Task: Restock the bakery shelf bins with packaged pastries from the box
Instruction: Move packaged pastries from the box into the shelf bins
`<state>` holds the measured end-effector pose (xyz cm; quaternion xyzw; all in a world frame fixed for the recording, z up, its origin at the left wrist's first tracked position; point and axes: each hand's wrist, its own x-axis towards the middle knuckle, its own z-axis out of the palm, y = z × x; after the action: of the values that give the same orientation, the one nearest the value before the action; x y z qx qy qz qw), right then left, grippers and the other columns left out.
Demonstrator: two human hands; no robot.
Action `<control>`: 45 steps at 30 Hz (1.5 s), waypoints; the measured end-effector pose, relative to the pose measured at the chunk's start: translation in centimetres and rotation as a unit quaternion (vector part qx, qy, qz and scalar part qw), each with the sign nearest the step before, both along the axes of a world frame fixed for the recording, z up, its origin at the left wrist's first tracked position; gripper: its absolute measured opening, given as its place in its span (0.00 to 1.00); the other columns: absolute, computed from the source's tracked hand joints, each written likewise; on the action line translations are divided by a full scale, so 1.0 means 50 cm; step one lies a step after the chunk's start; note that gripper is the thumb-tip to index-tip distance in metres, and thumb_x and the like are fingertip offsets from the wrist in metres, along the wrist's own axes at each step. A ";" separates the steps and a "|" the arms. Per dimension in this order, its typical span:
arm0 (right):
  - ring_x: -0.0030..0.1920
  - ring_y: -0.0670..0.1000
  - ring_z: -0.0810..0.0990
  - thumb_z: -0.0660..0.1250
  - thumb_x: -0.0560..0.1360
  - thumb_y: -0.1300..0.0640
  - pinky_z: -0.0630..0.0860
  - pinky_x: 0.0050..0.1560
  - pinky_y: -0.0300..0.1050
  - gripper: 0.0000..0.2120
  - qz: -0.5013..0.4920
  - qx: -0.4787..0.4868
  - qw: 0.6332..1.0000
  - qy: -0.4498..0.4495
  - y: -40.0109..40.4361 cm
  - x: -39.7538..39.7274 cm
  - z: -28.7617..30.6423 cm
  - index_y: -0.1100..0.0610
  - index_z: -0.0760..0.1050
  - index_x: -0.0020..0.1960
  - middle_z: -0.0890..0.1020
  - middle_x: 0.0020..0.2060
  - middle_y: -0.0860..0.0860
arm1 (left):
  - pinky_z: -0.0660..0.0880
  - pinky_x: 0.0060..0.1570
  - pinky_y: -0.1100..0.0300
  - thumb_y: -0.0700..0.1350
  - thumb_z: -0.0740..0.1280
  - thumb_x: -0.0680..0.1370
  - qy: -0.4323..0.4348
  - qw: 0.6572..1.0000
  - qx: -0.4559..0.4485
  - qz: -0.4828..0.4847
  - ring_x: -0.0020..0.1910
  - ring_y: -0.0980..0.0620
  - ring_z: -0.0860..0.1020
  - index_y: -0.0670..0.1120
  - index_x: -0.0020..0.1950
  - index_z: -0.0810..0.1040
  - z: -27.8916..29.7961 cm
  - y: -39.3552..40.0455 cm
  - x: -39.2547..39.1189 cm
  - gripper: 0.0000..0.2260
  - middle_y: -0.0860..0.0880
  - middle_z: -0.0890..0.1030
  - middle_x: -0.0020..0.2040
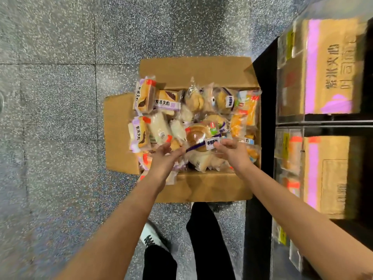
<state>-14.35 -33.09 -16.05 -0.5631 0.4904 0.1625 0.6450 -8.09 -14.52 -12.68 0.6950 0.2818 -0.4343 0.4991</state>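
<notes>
An open cardboard box (201,190) sits on the floor, full of several packaged pastries. On top lies a round bun in a clear wrapper with a purple band and a white label (198,137). My left hand (164,156) pinches the wrapper's left end. My right hand (232,151) pinches its right end by the label. Sandwich cakes with purple print (144,98) stand along the box's left side, and orange packets (245,116) lie at its right.
Clear acrylic shelf bins (290,93) stand on a black shelf unit (260,138) right of the box, with cardboard cartons (331,67) behind them. The speckled grey floor (60,118) stretches to the left. My legs and a white shoe (153,237) are below the box.
</notes>
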 end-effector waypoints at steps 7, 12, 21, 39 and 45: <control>0.51 0.51 0.80 0.70 0.74 0.59 0.80 0.50 0.43 0.20 0.123 0.113 0.986 0.006 0.038 -0.017 0.048 0.68 0.73 0.62 0.80 0.54 0.56 | 0.78 0.51 0.53 0.47 0.74 0.69 0.015 0.995 -0.092 0.047 0.55 0.45 0.81 0.42 0.64 0.74 0.027 0.007 -0.015 0.25 0.43 0.81 0.58; 0.56 0.52 0.79 0.75 0.70 0.54 0.76 0.57 0.49 0.23 0.102 -0.041 0.994 0.021 -0.010 0.024 -0.014 0.61 0.75 0.62 0.80 0.50 0.48 | 0.82 0.43 0.56 0.35 0.71 0.72 -0.026 0.987 -0.072 0.140 0.50 0.44 0.82 0.39 0.61 0.73 0.012 0.015 -0.026 0.19 0.41 0.80 0.57; 0.59 0.54 0.77 0.76 0.69 0.55 0.68 0.48 0.40 0.28 0.188 -0.288 0.933 0.108 -0.069 0.102 -0.165 0.59 0.72 0.66 0.79 0.59 0.55 | 0.75 0.60 0.42 0.38 0.75 0.70 -0.061 0.977 0.000 0.203 0.57 0.43 0.80 0.45 0.56 0.75 -0.069 0.031 -0.027 0.17 0.42 0.80 0.58; 0.37 0.41 0.73 0.74 0.71 0.57 0.68 0.35 0.27 0.11 0.025 -0.265 0.963 -0.033 -0.027 -0.054 0.093 0.60 0.76 0.49 0.76 0.36 0.46 | 0.81 0.45 0.52 0.38 0.74 0.71 -0.115 0.982 -0.006 0.147 0.51 0.45 0.80 0.40 0.61 0.72 0.103 -0.003 -0.014 0.21 0.42 0.80 0.57; 0.41 0.45 0.80 0.70 0.74 0.63 0.77 0.42 0.35 0.12 -0.112 -0.173 0.971 -0.118 -0.047 -0.106 0.362 0.61 0.73 0.56 0.80 0.42 0.54 | 0.74 0.61 0.46 0.40 0.74 0.71 -0.161 0.983 -0.062 0.061 0.57 0.45 0.77 0.40 0.68 0.70 0.308 -0.019 -0.010 0.27 0.43 0.77 0.59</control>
<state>-19.66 -35.43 2.05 -0.6232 0.4911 -0.0655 0.6051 -8.58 -15.48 2.70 0.7048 0.2127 -0.3022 0.6056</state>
